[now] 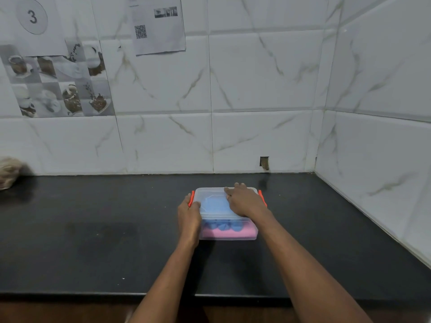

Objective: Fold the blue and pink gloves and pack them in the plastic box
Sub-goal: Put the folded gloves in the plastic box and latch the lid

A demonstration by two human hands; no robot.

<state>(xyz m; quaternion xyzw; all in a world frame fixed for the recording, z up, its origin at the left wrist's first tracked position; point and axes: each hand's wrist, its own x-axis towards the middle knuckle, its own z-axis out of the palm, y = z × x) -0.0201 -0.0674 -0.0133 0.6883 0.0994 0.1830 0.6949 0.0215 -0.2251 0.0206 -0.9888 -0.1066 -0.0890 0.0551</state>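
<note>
On a glossy black countertop (93, 241), a clear rectangular plastic box (229, 234) holds soft blue gloves (215, 203) over pink gloves (224, 233); the right hand (245, 202) presses flat on its lid (210, 194), the left hand (189, 214) curls around the orange clasp (191, 198), which may misalign if bulging fabric lifts the lid.

Black countertop (93, 241) across the near half, meeting white marbled wall tiles (256, 78) at far and right. Far left on the counter, a pale fuzzy bundle (9, 172) — blurred. On the wall, upper left: round sign (32, 16) marked 3, patterned coffee-cup tile (58, 82), taped paper sheet (158, 24) with a QR code. Low on the far wall — a small rectangular hole (264, 162).
</note>
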